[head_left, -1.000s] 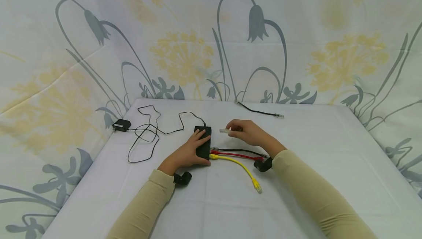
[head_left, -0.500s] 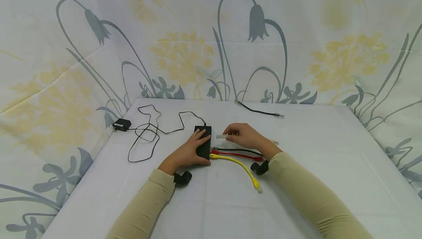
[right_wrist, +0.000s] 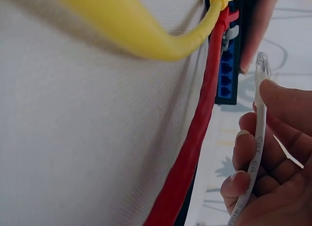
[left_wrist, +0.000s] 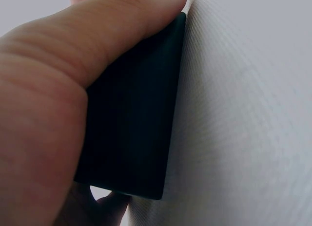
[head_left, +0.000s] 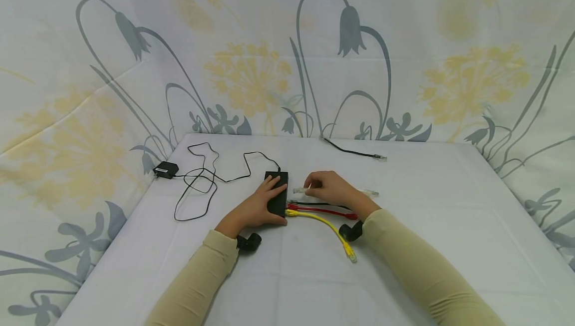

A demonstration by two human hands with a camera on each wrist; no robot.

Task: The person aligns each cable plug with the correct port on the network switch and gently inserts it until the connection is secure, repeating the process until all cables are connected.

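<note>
A black network switch [head_left: 277, 206] with a row of blue ports [right_wrist: 225, 80] in its side lies on the table. My left hand [head_left: 255, 207] holds it, fingers spread over the top and thumb along the near end. In my right hand [head_left: 332, 187], thumb and index finger pinch a white Ethernet cable [right_wrist: 260, 121] just behind its clear plug [right_wrist: 262, 64]. That plug points at the port side, a small gap away. Yellow [head_left: 323, 220], red [head_left: 321, 210] and black [head_left: 310, 203] Ethernet cables are plugged into the same side, towards the near end.
A loose black Ethernet cable [head_left: 352, 153] lies near the table's back edge. On the left, a power adapter [head_left: 165, 169] joins the switch's far end by a thin tangled cord [head_left: 233, 181]. A flower-patterned cloth [head_left: 269, 66] hangs behind the white table [head_left: 314, 291].
My right hand has moved slightly left and nearer to me, bringing the white plug closer to the switch. The white cable's other end now shows behind the hand. My left hand stays put.
</note>
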